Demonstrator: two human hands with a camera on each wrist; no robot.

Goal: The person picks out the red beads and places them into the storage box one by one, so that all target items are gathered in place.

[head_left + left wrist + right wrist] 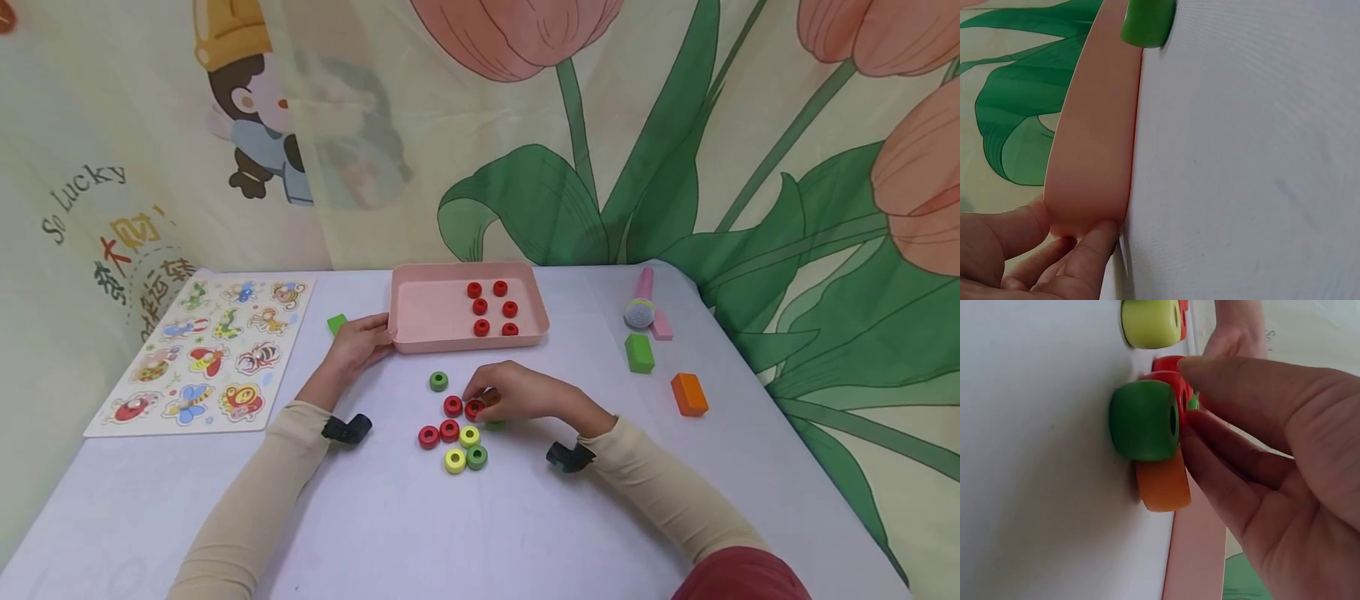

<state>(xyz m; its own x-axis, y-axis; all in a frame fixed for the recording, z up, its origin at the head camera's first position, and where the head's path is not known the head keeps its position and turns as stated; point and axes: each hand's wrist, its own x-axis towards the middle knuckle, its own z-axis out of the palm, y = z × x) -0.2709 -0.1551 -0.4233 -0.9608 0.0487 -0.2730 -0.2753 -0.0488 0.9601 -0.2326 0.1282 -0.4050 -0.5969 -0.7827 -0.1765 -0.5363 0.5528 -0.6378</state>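
My left hand [360,343] grips the left end of a pink tray [465,344]. In the left wrist view, thumb and fingers pinch the corner of its wall [1094,137]. Inside the tray, toward its right half, stand several red beads [480,307]. Over the loose beads in front of it, my right hand [525,390] pinches a red bead [474,410] between thumb and fingers. Close by lie more red beads [449,431], yellow beads [454,461] and green beads [477,457]. The right wrist view shows a green bead [1141,422] and an orange bead [1164,482] beside the fingers.
A sticker-like insect puzzle board [217,358] lies at the left, with a green block [337,323] partly behind my left hand. At the right are a toy microphone [641,304], a pink block [662,326], a green block [640,353] and an orange block [689,394].
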